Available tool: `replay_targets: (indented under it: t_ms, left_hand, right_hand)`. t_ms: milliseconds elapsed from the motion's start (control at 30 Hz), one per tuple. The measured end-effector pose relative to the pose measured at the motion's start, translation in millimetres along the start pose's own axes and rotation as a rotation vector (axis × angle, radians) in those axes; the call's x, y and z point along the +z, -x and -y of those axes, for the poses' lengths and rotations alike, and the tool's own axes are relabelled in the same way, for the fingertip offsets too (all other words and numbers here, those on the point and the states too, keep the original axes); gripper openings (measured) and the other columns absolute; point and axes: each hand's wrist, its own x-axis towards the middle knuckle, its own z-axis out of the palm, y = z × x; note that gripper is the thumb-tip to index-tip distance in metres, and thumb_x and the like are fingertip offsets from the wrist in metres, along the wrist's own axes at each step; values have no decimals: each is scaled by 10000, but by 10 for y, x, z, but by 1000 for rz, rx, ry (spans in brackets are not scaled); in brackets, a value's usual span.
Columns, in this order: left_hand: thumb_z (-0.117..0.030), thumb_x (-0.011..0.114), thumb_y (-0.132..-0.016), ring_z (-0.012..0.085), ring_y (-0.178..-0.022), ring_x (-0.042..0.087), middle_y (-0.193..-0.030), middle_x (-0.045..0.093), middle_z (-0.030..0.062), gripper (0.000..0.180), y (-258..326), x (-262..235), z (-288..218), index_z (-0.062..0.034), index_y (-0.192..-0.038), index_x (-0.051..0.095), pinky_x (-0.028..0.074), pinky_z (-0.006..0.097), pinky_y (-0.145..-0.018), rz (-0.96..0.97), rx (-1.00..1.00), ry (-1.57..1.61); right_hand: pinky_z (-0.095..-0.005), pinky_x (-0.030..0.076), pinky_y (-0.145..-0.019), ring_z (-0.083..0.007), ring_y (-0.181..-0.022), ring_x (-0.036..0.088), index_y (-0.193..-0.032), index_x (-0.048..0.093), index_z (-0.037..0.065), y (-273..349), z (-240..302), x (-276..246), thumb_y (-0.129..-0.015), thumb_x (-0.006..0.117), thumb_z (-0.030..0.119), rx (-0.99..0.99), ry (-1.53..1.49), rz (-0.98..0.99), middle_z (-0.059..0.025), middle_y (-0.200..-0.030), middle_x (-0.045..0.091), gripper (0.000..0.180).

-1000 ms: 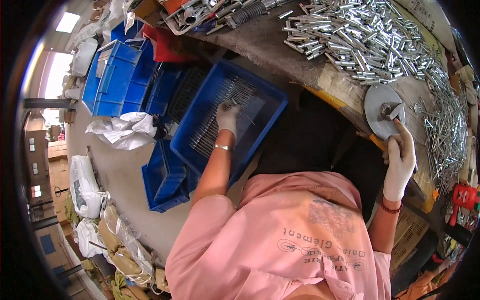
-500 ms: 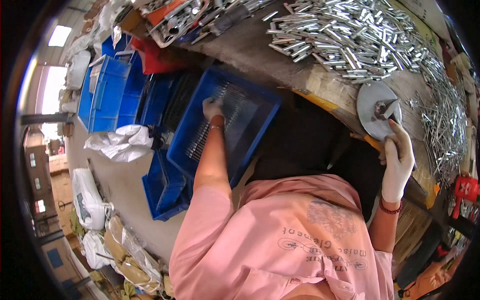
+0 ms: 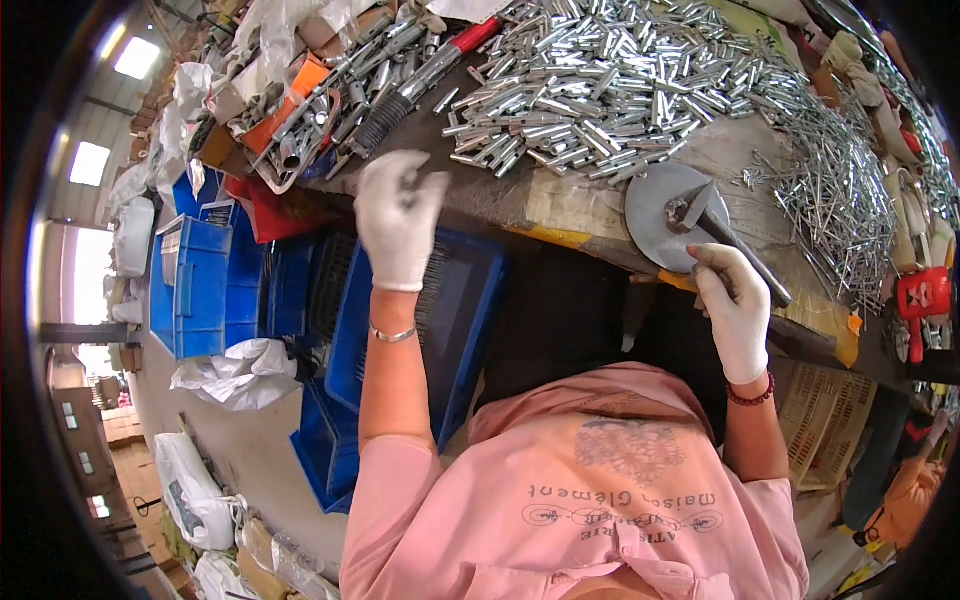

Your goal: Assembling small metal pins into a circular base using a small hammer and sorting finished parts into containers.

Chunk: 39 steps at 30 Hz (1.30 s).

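My left hand [image 3: 398, 225], in a white glove, is lifted above the blue crate [image 3: 478, 300] of thin metal rods and sits at the workbench's edge. Its fingertips are pinched on a small dark metal piece, too small to make out. My right hand [image 3: 735, 310], also gloved, grips the dark lever handle [image 3: 748, 258] of a fixture mounted on a round grey metal disc [image 3: 655, 205] on the bench. A big heap of short silver tubes [image 3: 600, 90] lies just beyond both hands.
Thin silver pins [image 3: 840, 200] are piled at the right of the bench. Tools and an orange box [image 3: 300, 90] crowd its left end. More blue crates [image 3: 200, 285] and white plastic bags [image 3: 240, 370] stand on the floor to the left.
My left hand rose out of the blue crate and moved up to the bench edge with something pinched in its fingers. My right hand stayed on the lever handle.
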Motion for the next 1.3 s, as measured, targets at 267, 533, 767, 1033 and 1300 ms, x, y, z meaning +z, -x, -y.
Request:
replay_targets:
  t_ms: [267, 533, 767, 1033, 1300]
  left_hand:
    - [-298, 993, -712, 390, -1181, 695, -1236, 730, 186, 593, -428, 495, 391, -46, -1192, 751, 558, 480, -1030, 395, -49, -32]
    - [-110, 915, -823, 195, -844, 685, -1009, 711, 90, 323, -188, 676, 24, -21, -1090, 757, 571, 342, -803, 247, -135, 340]
    - [-162, 842, -784, 323, -986, 741, -1009, 770, 91, 225, 50, 612, -148, -145, -1005, 807, 599, 451, -892, 109, -36, -29]
    - [-249, 893, -788, 283, -950, 683, -991, 690, 28, 302, 198, 858, -303, -195, -1047, 750, 561, 446, -817, -102, 60, -28]
    - [-206, 876, -790, 307, -976, 661, -965, 653, 33, 304, 198, 952, -203, -193, -1058, 734, 552, 451, -831, -155, 142, -11]
  right_hand:
    - [-227, 512, -664, -51, -750, 613, -1194, 758, -6, 29, -5, -2, -1021, 633, -25, -26, -20, 41, -9, -948, 712, 214]
    - [-247, 531, -701, -82, -786, 645, -1164, 758, -19, -25, -72, -33, -999, 651, -39, -89, 4, -14, -38, -965, 727, 198]
    - [-330, 560, -950, -222, -1002, 733, -1145, 759, -9, -63, -59, 117, -989, 693, -18, -235, 141, 21, -143, -1068, 767, 170]
    - [-314, 551, -947, -204, -1095, 694, -1318, 698, -40, -73, -462, -131, -1086, 568, 14, -173, 285, -2, -92, -1228, 740, 272]
    - [-320, 554, -943, -218, -1073, 696, -1323, 695, -49, -128, -360, -51, -1089, 567, 24, -273, 329, 4, -120, -1211, 741, 277]
